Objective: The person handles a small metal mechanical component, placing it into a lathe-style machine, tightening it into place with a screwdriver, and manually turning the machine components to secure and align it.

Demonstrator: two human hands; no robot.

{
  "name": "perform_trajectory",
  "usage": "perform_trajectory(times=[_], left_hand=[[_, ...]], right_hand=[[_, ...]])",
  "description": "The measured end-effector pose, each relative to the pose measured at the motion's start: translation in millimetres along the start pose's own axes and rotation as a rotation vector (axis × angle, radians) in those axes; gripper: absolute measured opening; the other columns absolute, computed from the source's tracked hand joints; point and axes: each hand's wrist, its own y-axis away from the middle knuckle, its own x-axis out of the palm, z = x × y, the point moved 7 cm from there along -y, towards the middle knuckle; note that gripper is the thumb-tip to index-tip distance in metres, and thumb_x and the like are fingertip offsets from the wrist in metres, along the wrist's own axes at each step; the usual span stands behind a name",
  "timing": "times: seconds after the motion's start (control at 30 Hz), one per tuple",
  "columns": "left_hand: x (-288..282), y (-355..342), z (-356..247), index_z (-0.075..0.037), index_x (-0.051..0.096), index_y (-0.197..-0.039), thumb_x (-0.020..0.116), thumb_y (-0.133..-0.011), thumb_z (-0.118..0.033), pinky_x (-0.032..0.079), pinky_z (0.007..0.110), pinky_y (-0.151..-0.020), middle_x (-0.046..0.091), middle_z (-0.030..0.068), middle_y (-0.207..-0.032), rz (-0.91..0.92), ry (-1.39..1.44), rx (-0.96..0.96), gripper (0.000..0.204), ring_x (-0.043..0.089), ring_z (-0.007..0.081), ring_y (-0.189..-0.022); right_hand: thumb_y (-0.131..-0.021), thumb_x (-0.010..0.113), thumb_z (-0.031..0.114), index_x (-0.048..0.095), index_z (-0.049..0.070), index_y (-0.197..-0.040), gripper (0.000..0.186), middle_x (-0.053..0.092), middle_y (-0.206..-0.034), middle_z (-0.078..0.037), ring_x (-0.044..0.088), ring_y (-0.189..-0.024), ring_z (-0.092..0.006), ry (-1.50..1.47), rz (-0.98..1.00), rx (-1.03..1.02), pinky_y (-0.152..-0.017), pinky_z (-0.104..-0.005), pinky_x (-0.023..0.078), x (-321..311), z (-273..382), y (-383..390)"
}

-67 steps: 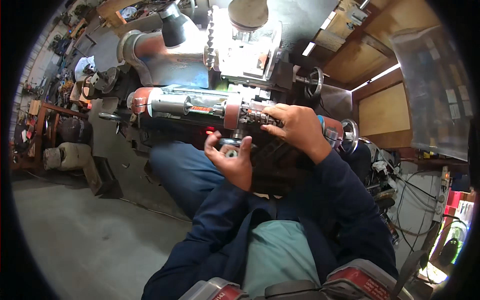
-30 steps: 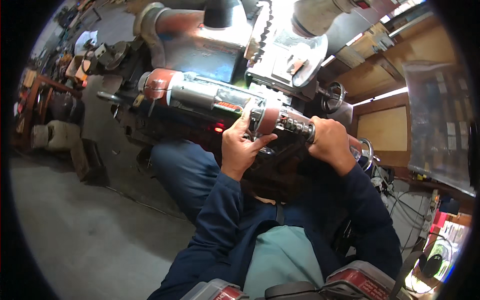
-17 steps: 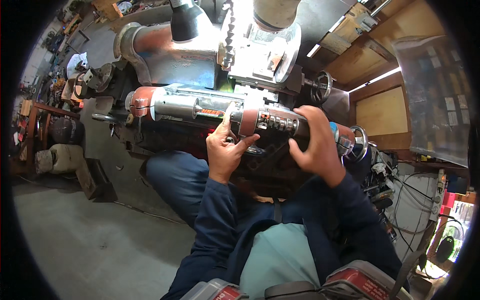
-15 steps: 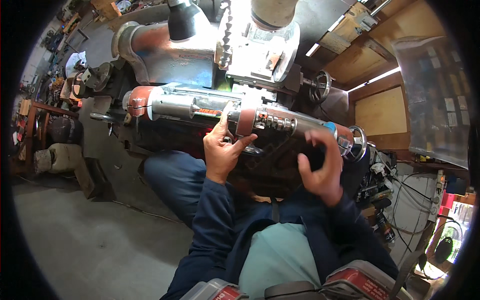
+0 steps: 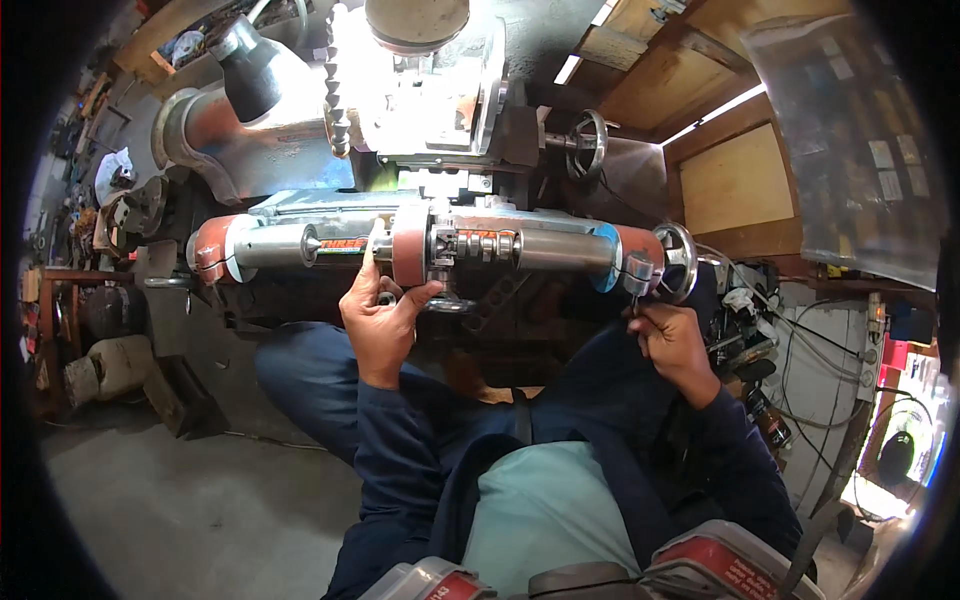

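A long metal workpiece fixture lies across the machine in front of me. My left hand straddles a reddish-brown ring at its middle, index finger up along the left face and thumb by the lower right. Just right of the ring is a shiny ribbed shaft, running into the right steel cylinder. My right hand is closed around the end of a thin lever below the right reddish-brown end support; the fingers hide most of the lever. Another steel cylinder sits left of the ring, ending in a pointed tip.
Beyond the fixture stand a brightly lit round guard and a black lamp. A handwheel is at the fixture's right end, another handwheel farther back. Cables and a cluttered bench lie to the right.
My right hand has moved down and right, from hovering open in front of the fixture to closing on the thin lever. My left hand stays at the ring. The whole view has shifted.
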Motion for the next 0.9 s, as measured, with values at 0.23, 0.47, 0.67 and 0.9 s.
perform_trajectory(times=[0.23,0.47,0.67,0.9], left_hand=[[0,1,0,-0.001,0.064,-0.135,0.089,-0.076,0.002,0.043,0.017,-0.052,0.074,0.0,-0.096,0.031,-0.002,0.023,0.064,0.06,0.0021,-0.073],[-14,-5,3,0.001,0.062,-0.141,0.087,-0.073,0.006,0.047,0.019,-0.062,0.074,-0.0026,-0.099,0.016,-0.058,-0.053,0.072,0.053,0.0012,-0.07],[-25,-21,0,-0.001,0.061,-0.143,0.087,-0.075,0.004,0.044,0.018,-0.058,0.072,-0.0045,-0.092,0.179,-0.198,-0.107,0.074,0.05,-0.0003,-0.066],[-21,-25,-6,0.0,0.059,-0.145,0.092,-0.075,-0.012,0.039,0.019,-0.055,0.072,-0.0054,-0.091,0.29,-0.303,0.104,0.078,0.043,0.0,-0.061]], right_hand=[[-0.094,0.05,-0.013,0.071,-0.006,-0.104,0.024,0.07,-0.086,-0.006,0.06,-0.06,-0.0084,-0.396,-0.09,-0.065,-0.051,-0.0249,0.045,24,-28,1],[-0.088,0.07,-0.002,0.07,-0.002,-0.113,0.025,0.069,-0.092,-0.012,0.067,-0.074,-0.0221,0.272,-0.225,-0.479,-0.065,-0.0309,0.053,0,28,6],[-0.082,0.08,0.029,0.063,0.018,-0.139,0.06,0.057,-0.146,-0.01,0.054,-0.133,-0.0313,0.877,-0.551,-0.741,-0.107,-0.0505,0.043,-19,56,13],[-0.087,0.071,0.03,0.063,0.025,-0.136,0.05,0.056,-0.151,-0.002,0.049,-0.144,-0.0277,0.955,-0.018,-0.913,-0.121,-0.0481,0.032,-11,67,-14]])
